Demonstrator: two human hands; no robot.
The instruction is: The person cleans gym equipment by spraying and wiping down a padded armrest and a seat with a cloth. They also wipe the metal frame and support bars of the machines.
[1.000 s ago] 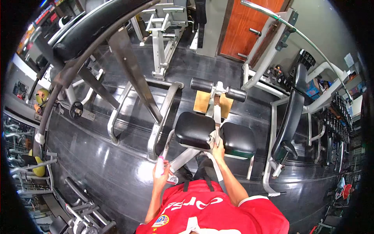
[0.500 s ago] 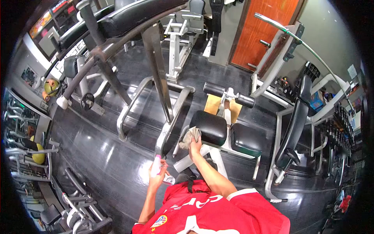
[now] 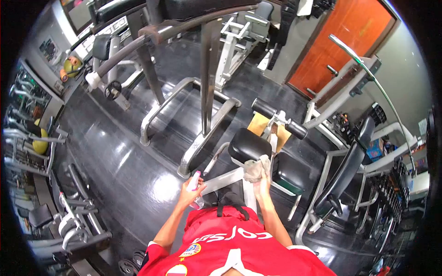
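My left hand (image 3: pixel 187 193) is closed around a spray bottle (image 3: pixel 194 181) with a pink and white top and a clear lower part, held in front of my waist. In my right hand (image 3: pixel 263 187) is a crumpled greyish-beige cloth (image 3: pixel 256 169), gripped by the fingers. The cloth overlaps the near edge of a black padded bench seat (image 3: pixel 249 145) in this view. Just right of the cloth lies a second black pad (image 3: pixel 288 173) of the same machine. Beyond the seat is a pair of black foam rollers (image 3: pixel 264 108) on a metal post.
A tall metal frame (image 3: pixel 208 87) with a wide base stands ahead on the left. To the right is a bench with a black backrest (image 3: pixel 341 170) under a barbell (image 3: pixel 375 78). An orange door (image 3: pixel 343 41) is at the back. Glossy black flooring (image 3: pixel 115 152) spreads to the left.
My right hand has moved the cloth rightward, from the seat's left side to its near right edge. The view has turned, and my left hand still holds the spray bottle.
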